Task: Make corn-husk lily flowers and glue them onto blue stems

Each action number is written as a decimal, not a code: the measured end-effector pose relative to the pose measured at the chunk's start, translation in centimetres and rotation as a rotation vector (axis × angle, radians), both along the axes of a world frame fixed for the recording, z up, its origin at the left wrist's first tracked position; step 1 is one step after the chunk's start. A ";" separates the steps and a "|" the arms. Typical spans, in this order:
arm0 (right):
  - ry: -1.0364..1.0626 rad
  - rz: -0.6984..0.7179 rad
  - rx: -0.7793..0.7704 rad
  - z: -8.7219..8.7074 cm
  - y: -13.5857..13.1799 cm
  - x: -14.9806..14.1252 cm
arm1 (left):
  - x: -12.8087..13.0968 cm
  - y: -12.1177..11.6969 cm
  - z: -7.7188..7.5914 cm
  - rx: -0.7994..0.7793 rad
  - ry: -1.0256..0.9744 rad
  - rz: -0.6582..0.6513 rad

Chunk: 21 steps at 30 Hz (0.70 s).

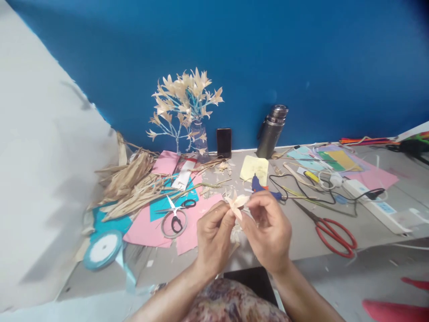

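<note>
Between my two hands, above the table's near edge, is a small cream flower [237, 205] with pointed petals, seemingly of dried husk. My left hand [215, 232] pinches it at its base between thumb and fingers. My right hand [270, 230] is at the flower's right side, thumb and forefinger bent in towards a petal; whether the fingertips grip that petal is hard to make out. Just behind my right hand lies a blue glue gun [257, 185], partly hidden by the fingers. Similar cream flowers [187, 91] on blue stems stand in a clear bottle [200, 138] at the back.
Dried husks [129, 183] pile up at left, near black-handled scissors [174, 212], a tape roll [181, 233], a blue ribbon spool [103, 250] and pink paper [192, 237]. A phone [224, 142] and flask [272, 132] stand at the wall. Red-handled scissors [335, 237] and a power strip [377, 205] lie right.
</note>
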State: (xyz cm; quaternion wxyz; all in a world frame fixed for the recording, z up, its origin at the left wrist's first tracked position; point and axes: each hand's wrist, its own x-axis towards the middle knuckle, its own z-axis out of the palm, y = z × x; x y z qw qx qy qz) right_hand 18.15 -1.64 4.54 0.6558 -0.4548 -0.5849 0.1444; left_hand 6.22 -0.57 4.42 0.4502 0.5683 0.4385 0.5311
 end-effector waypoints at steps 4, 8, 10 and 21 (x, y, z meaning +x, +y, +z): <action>-0.297 -0.167 0.239 0.6 -0.7 0.5 | -0.1 0.0 0.1 0.028 -0.016 0.018; -0.463 -0.202 0.244 1.7 -0.9 0.8 | 0.1 -0.1 0.3 0.060 -0.044 0.023; -0.465 -0.202 0.225 1.9 -0.9 0.7 | 0.2 -0.2 0.3 0.072 -0.045 0.025; -0.399 -0.220 0.188 2.0 -0.8 -0.8 | 0.5 -0.3 0.2 0.143 0.012 0.059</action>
